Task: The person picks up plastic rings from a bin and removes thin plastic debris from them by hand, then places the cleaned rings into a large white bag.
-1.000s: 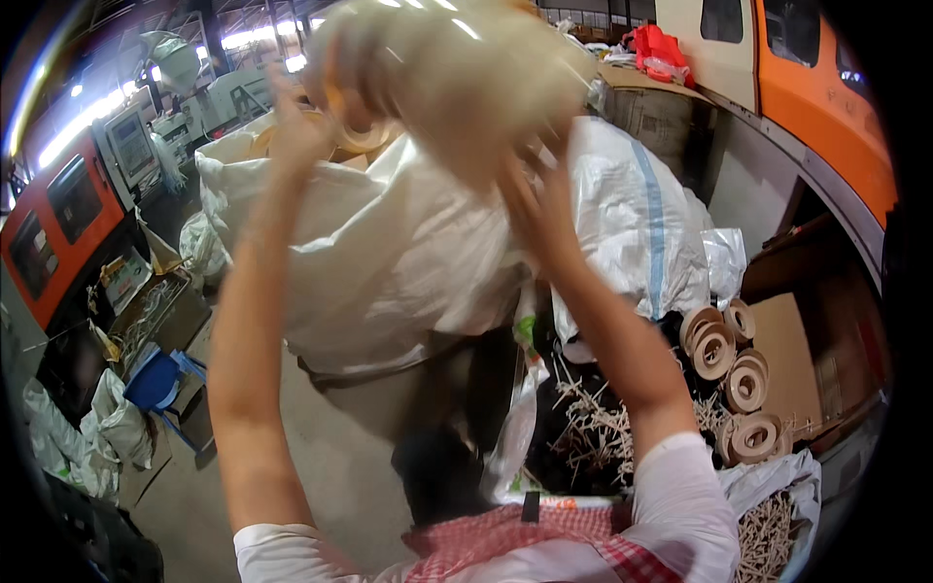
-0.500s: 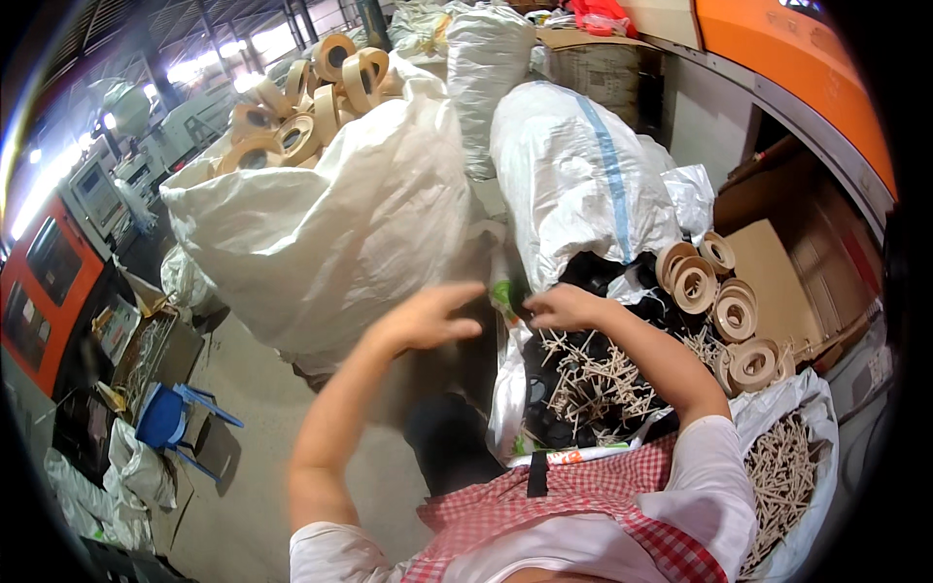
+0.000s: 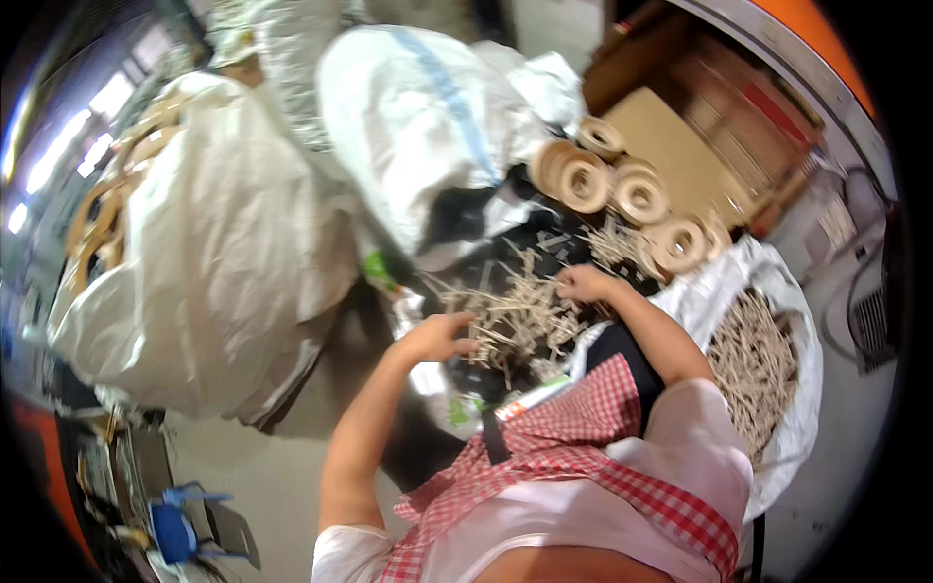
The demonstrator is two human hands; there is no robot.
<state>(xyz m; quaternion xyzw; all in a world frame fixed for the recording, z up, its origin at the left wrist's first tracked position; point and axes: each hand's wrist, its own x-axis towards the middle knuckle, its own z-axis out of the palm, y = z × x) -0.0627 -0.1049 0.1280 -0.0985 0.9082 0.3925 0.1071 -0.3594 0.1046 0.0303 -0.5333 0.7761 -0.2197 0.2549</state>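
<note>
A loose heap of thin beige sticks [image 3: 520,316] lies in front of me, over black parts [image 3: 539,238]. At the heap's left edge is my left hand [image 3: 437,340], its fingers stretched out and the thumb apart, with nothing seen in it. My right hand [image 3: 586,284] is at the heap's right side, its fingers bent in among the sticks; what they hold, if anything, is hidden. Just beyond the right hand stand stacks of beige rings [image 3: 641,197]. Close by my right side, an open white sack [image 3: 809,364] holds many more beige sticks [image 3: 748,374].
A large white sack [image 3: 214,233] filled with beige rings [image 3: 97,228] stands at the left. Beyond the heap lies a full white sack with a blue stripe [image 3: 428,117]. Cardboard [image 3: 680,151] leans at the far right. A blue stool [image 3: 175,525] sits at the lower left.
My view has swung to the right, toward the heap. Both hands have moved from the gap beside the large sack to the beige sticks.
</note>
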